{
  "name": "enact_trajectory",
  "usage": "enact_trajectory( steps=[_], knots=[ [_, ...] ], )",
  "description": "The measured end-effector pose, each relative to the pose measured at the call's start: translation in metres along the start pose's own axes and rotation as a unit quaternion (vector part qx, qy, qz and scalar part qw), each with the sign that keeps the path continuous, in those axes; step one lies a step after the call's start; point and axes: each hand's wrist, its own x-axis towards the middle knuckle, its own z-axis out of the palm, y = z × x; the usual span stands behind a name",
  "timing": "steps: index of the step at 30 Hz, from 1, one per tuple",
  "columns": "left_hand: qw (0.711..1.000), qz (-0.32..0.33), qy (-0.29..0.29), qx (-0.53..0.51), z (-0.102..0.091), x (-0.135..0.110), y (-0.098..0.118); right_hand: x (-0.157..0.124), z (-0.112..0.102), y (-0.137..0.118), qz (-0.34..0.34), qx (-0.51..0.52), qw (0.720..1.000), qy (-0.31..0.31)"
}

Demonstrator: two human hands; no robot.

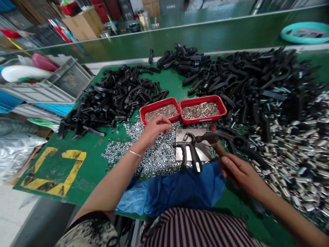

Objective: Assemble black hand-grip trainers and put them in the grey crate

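My left hand [154,128] hovers over the near edge of the left red tray [142,113], fingers curled in a pinch over small metal pieces; what it holds is too small to make out. My right hand [238,171] is closed round the wooden handle of a hammer [218,147] whose dark head points left. A black hand-grip assembly [190,151] stands on a metal plate [203,151] between the hands. Loose silver washers [159,154] lie spread under my left wrist.
A second red tray [223,104] of metal pins sits right of the first. Piles of black plastic handles [115,99] cover the green table [97,157] at left and back right. Shiny metal cylinders [298,157] are heaped at right. A blue cloth [180,188] lies at the near edge.
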Motion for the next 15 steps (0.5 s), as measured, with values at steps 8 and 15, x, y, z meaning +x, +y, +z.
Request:
enact_trajectory(
  steps=[8,15],
  knots=[
    [0.996,-0.022,-0.082,0.037,0.04,-0.006,0.004,-0.003,0.031,0.04,0.053,0.268,0.961,0.031],
    [0.973,0.065,-0.059,0.215,0.055,0.0,0.003,0.002,0.028,0.038,0.045,0.282,0.958,0.005]
  ],
)
